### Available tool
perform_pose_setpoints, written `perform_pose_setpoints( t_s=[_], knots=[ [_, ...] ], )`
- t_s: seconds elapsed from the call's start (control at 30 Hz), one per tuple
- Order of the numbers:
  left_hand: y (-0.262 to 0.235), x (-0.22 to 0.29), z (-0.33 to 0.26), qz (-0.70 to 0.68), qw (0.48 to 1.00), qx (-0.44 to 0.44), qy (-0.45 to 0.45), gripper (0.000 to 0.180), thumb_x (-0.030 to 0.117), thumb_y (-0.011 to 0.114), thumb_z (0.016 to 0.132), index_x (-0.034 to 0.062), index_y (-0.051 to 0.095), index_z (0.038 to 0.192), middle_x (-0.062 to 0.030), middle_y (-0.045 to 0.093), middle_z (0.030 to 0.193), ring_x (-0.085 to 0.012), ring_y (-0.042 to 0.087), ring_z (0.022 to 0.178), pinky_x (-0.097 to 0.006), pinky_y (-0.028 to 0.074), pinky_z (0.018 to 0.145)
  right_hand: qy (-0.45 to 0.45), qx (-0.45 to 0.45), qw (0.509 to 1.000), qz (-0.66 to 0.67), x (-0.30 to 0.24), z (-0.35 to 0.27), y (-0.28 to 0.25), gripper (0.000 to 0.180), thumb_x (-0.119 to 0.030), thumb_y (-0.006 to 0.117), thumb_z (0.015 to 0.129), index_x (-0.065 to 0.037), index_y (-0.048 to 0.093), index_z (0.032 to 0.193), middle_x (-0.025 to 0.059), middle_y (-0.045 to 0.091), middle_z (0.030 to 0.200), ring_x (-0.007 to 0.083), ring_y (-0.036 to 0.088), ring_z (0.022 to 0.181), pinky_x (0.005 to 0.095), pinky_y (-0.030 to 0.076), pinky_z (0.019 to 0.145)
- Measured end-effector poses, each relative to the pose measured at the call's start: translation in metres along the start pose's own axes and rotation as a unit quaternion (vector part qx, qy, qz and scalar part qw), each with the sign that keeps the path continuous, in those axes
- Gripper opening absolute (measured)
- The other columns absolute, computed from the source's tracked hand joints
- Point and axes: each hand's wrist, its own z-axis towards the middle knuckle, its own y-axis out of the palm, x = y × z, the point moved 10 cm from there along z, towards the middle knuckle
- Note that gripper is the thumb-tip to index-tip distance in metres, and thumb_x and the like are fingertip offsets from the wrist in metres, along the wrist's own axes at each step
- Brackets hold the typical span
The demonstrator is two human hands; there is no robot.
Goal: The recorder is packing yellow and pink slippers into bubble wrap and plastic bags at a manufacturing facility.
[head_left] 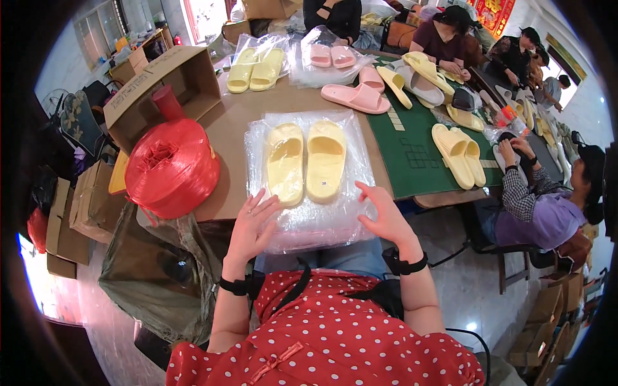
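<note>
Left side: red twine roll (170, 177), open carton (161, 78); right: green mat (396, 170). Brown tabletop (225, 135), glossy floor (476, 305). Left hand (255, 222), right hand (384, 217) spread, beside yellow slippers (326, 151).

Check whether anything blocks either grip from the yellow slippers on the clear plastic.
Nothing visible does. The left grip is at the heel of the left slipper; between the right grip and the right slipper only flat plastic shows.

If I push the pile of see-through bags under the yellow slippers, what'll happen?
The clear bags look thin and wrinkled, so they're probably floppy. Being shiny, they may slide easily. The yellow slippers above them might ride along.
</note>
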Motion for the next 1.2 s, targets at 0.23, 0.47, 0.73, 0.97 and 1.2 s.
perform_pose_setpoints(
  t_s=[0.23,0.47,0.73,0.97,1.2],
  knots=[
    [0.003,-0.005,-0.004,-0.086,0.996,-0.011,-0.004,0.044,0.005,0.053,0.078,0.0044,0.069,0.118,-0.0124,0.058,0.143,-0.0363,0.046,0.14,-0.048,0.034,0.117,-0.039,-0.051,0.993,-0.094,-0.005,0.005,0.005,0.038,-0.002,0.07,0.075,-0.008,0.066,0.112,0.0097,0.06,0.109,0.0296,0.056,0.114,0.0373,0.044,0.101],
    [0.002,-0.01,-0.007,-0.134,0.99,-0.051,-0.009,0.055,0.002,0.047,0.07,0.0064,0.068,0.121,-0.0129,0.052,0.15,-0.0354,0.039,0.145,-0.052,0.026,0.121,-0.039,0.118,0.983,0.134,-0.007,0.0,-0.051,0.011,0.0,0.062,0.089,-0.005,0.054,0.094,0.0145,0.066,0.13,0.0233,0.062,0.115,0.0349,0.044,0.1],
    [0.012,0.004,-0.014,-0.061,0.994,-0.089,-0.024,0.062,0.013,0.062,0.072,0.0118,0.061,0.134,-0.0131,0.045,0.155,-0.0358,0.034,0.148,-0.058,0.019,0.122,-0.002,0.156,0.969,0.192,0.013,-0.011,-0.041,0.018,-0.006,0.065,0.091,-0.005,0.058,0.108,0.0101,0.073,0.115,0.0224,0.064,0.114,0.0357,0.045,0.102],
    [0.007,0.019,-0.015,-0.019,0.999,-0.023,0.013,0.029,0.019,0.075,0.082,0.0153,0.076,0.111,-0.0046,0.059,0.143,-0.0327,0.042,0.144,-0.057,0.022,0.121,-0.063,0.125,0.99,0.027,0.02,-0.015,-0.032,0.017,-0.009,0.075,0.084,-0.012,0.072,0.1,0.0033,0.074,0.11,0.0255,0.063,0.12,0.044,0.04,0.111],
    [-0.01,-0.002,-0.001,-0.179,0.977,0.111,-0.038,0.015,0.01,0.066,0.092,0.0062,0.078,0.099,-0.0086,0.076,0.11,-0.0283,0.066,0.118,-0.044,0.044,0.109,-0.003,0.152,0.988,0.023,0.025,0.001,-0.027,0.009,-0.012,0.067,0.091,-0.006,0.073,0.091,0.0064,0.076,0.09,0.0243,0.071,0.095,0.0397,0.049,0.096]
  ],
)
